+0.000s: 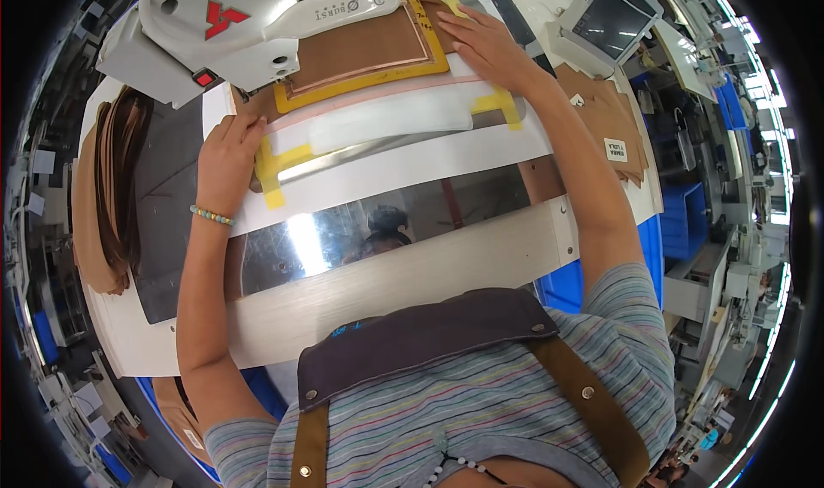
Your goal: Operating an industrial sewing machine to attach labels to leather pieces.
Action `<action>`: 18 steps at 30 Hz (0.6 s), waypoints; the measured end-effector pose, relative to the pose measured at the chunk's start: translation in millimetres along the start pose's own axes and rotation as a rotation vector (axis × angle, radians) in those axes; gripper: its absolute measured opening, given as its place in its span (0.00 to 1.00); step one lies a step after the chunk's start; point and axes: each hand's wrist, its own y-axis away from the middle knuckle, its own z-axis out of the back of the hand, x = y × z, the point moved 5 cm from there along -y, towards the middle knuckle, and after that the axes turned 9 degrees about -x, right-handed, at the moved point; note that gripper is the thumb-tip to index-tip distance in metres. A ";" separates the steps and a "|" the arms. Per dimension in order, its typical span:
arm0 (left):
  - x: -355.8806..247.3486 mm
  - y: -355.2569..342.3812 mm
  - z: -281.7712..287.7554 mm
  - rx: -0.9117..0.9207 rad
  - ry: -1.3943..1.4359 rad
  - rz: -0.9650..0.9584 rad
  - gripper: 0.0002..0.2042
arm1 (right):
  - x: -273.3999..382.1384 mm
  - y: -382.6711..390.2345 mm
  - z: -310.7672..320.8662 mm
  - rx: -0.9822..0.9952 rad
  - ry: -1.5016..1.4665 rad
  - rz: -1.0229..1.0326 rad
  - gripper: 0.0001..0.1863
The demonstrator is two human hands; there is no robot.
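Observation:
A brown sheet of fabric or leather (365,60) lies under a yellow rectangular frame (365,93) beneath the sewing machine head (215,24). My left hand (227,157), with a beaded bracelet at the wrist, is at the sheet's left edge. Its fingers are bent and closed on that edge. On the other side, my right hand (489,50) rests flat on the brown material beside the frame, fingers stretched out. White strips (390,127) and yellow tape (273,170) run along the near side of the frame. The machine head hides part of the frame's far left.
Brown pieces hang in a stack (112,187) at the left table edge. More brown pieces (605,127) with white labels lie at the right, below a tilted screen (611,20). A shiny metal plate (395,222) crosses the table's front. Blue bins (682,222) stand at the right.

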 end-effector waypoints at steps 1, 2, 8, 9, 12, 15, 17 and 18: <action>0.7 0.3 -2.1 0.005 0.005 0.004 0.14 | -3.2 -12.1 -12.6 0.000 -0.045 0.015 0.26; 0.4 1.3 -1.9 0.001 0.002 -0.005 0.14 | -4.2 -23.4 -20.6 -0.002 -0.088 0.032 0.26; -0.8 3.3 -0.2 0.006 0.021 0.036 0.13 | -25.0 -41.5 -35.9 0.070 0.174 -0.332 0.29; -0.4 4.5 0.0 0.005 0.018 0.033 0.13 | -28.6 -37.0 -33.4 0.113 0.214 -0.455 0.29; 0.8 4.6 -0.4 0.036 0.015 0.028 0.14 | -21.9 -9.4 -10.4 -0.048 0.181 -0.324 0.29; 1.8 6.2 5.1 0.077 -0.032 0.052 0.17 | -9.3 15.9 21.4 -0.121 -0.040 -0.088 0.27; -2.8 6.4 9.4 0.091 -0.067 0.072 0.18 | -2.4 39.3 27.1 -0.052 0.012 -0.051 0.26; -6.9 7.9 11.7 0.116 -0.050 0.127 0.20 | 4.6 49.3 25.4 0.009 0.059 -0.005 0.25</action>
